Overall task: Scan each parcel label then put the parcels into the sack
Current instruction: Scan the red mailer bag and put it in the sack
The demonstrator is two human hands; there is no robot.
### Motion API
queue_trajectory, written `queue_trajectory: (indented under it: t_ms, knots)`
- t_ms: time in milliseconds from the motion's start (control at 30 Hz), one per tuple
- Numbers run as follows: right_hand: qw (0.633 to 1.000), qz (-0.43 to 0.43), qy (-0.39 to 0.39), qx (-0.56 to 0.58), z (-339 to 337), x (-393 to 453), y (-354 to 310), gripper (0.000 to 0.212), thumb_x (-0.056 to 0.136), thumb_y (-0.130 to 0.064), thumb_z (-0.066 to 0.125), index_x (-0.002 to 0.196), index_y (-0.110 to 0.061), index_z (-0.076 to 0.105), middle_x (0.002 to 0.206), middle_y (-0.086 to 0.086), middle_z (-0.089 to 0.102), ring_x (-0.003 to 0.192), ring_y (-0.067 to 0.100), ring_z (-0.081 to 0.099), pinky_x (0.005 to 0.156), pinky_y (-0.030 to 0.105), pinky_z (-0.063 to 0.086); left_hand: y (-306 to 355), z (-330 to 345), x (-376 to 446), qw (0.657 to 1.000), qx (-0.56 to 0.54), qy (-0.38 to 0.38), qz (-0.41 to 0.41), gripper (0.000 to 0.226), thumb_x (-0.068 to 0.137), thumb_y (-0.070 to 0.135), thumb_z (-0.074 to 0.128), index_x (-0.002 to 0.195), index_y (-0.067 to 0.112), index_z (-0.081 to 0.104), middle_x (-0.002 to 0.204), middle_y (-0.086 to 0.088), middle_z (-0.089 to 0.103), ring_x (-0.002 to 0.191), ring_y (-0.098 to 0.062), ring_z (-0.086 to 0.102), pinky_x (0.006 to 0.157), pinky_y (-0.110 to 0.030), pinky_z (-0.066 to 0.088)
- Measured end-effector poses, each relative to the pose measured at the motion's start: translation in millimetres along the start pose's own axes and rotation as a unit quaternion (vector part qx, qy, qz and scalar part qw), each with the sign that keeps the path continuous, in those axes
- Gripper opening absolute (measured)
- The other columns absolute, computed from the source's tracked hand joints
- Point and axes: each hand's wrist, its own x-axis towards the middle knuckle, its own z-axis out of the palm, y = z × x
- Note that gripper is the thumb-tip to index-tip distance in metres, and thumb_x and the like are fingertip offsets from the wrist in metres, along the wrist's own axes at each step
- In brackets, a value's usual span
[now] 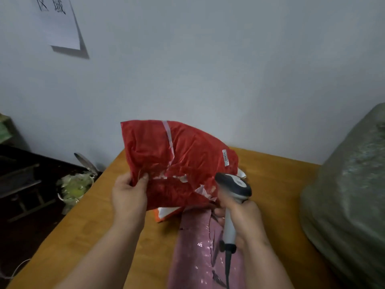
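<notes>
My left hand pinches the lower left edge of a red plastic parcel and holds it up above the wooden table. A small white tag sits near the parcel's right side; its shipping label is not visible. My right hand grips a grey and white handheld scanner, whose head sits close to the parcel's lower right corner. A pink parcel lies on the table below both hands. An orange and white parcel peeks out under the red one. The large green woven sack stands at the right.
The scanner's cable hangs down over the pink parcel. A wall rises behind the table, with a paper sheet on it at upper left. Left of the table, a bag of greenish stuff and dark furniture stand on the floor.
</notes>
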Motion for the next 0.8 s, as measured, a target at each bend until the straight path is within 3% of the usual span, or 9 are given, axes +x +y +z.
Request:
queue_trajectory:
  t_ms: [67, 133, 233, 300, 400, 467, 600, 733, 800]
  knots:
    - [0.998, -0.021, 0.034, 0.055, -16.0, -8.9, -6.6, 0.012, 0.086, -0.021, 0.079, 0.092, -0.016, 0.070, 0.066, -0.007, 0.075, 0.057, 0.012, 0.073, 0.045, 0.024, 0.055, 24.4, 1.2, -20.1, 0.982, 0.058, 0.024, 0.177, 0.020, 0.091, 0.014, 0.062, 0.075, 0.025, 0.064, 0.083, -0.006, 0.057, 0.078, -0.004, 0.056, 0.074, -0.027, 0.047]
    - [0.992, -0.042, 0.071, 0.096, -34.9, -17.0, -13.6, 0.013, 0.085, -0.024, 0.079, 0.091, -0.018, 0.070, 0.063, -0.006, 0.074, 0.058, 0.013, 0.073, 0.050, 0.027, 0.054, 43.4, 3.5, -46.4, 0.944, 0.101, 0.033, 0.312, 0.015, 0.090, 0.007, 0.059, 0.089, 0.012, 0.072, 0.082, 0.002, 0.045, 0.077, -0.001, 0.048, 0.073, -0.016, 0.041]
    - [0.979, -0.070, 0.112, 0.157, -62.3, -27.0, -24.2, 0.016, 0.083, -0.030, 0.081, 0.084, -0.018, 0.071, 0.071, 0.000, 0.074, 0.074, 0.022, 0.073, 0.071, 0.040, 0.060, 61.2, 10.3, -88.1, 0.877, 0.157, 0.020, 0.454, 0.047, 0.084, -0.007, 0.056, 0.123, 0.017, 0.067, 0.085, -0.005, 0.047, 0.080, -0.026, 0.050, 0.072, -0.041, 0.044]
    - [0.971, -0.074, 0.090, 0.207, -76.0, -36.2, -30.6, 0.017, 0.084, -0.033, 0.079, 0.090, -0.018, 0.073, 0.089, 0.003, 0.077, 0.087, 0.023, 0.074, 0.077, 0.041, 0.059, 65.0, 13.0, -107.1, 0.841, 0.194, 0.018, 0.505, 0.065, 0.079, -0.011, 0.056, 0.130, 0.028, 0.057, 0.081, -0.004, 0.047, 0.079, -0.026, 0.046, 0.071, -0.043, 0.039]
    - [0.960, -0.014, -0.006, 0.280, -96.9, -52.7, -39.0, 0.026, 0.089, -0.033, 0.073, 0.106, -0.013, 0.072, 0.101, 0.012, 0.078, 0.083, 0.024, 0.077, 0.060, 0.036, 0.060, 49.4, 11.6, -129.7, 0.819, 0.258, -0.007, 0.513, 0.070, 0.077, -0.006, 0.070, 0.131, 0.037, 0.054, 0.081, -0.002, 0.049, 0.082, -0.019, 0.042, 0.076, -0.038, 0.028]
    - [0.962, 0.009, -0.039, 0.272, -113.3, -63.0, -41.5, 0.024, 0.089, -0.030, 0.073, 0.101, -0.010, 0.070, 0.097, 0.018, 0.077, 0.081, 0.030, 0.077, 0.058, 0.039, 0.060, 24.8, 3.3, -148.7, 0.812, 0.306, -0.043, 0.496, 0.066, 0.080, 0.003, 0.067, 0.130, 0.043, 0.052, 0.086, -0.002, 0.052, 0.083, -0.021, 0.044, 0.078, -0.035, 0.023]
    - [0.988, -0.002, -0.026, 0.151, -135.7, -73.3, -30.8, 0.019, 0.089, -0.028, 0.074, 0.101, -0.014, 0.066, 0.104, 0.014, 0.073, 0.092, 0.030, 0.073, 0.074, 0.043, 0.060, -28.8, -24.7, -185.8, 0.790, 0.399, -0.175, 0.430, 0.056, 0.073, 0.028, 0.047, 0.123, 0.048, 0.063, 0.102, 0.003, 0.052, 0.088, -0.022, 0.047, 0.078, -0.032, 0.016]
    - [0.998, 0.012, -0.020, 0.061, -139.6, -79.1, -8.7, 0.019, 0.088, -0.030, 0.077, 0.098, -0.017, 0.068, 0.097, 0.007, 0.073, 0.089, 0.025, 0.072, 0.067, 0.038, 0.057, -60.5, -41.8, -226.0, 0.746, 0.459, -0.305, 0.374, 0.048, 0.062, 0.052, 0.048, 0.102, 0.052, 0.074, 0.099, 0.004, 0.067, 0.088, -0.011, 0.055, 0.080, -0.032, 0.027]
    - [0.999, 0.023, -0.022, 0.017, -137.9, -82.5, 4.2, 0.017, 0.087, -0.031, 0.078, 0.095, -0.018, 0.069, 0.096, 0.006, 0.073, 0.087, 0.023, 0.073, 0.063, 0.035, 0.056, -64.2, -47.7, -237.5, 0.745, 0.453, -0.342, 0.350, 0.041, 0.055, 0.056, 0.049, 0.085, 0.054, 0.076, 0.089, 0.010, 0.071, 0.084, -0.001, 0.058, 0.074, -0.025, 0.027]
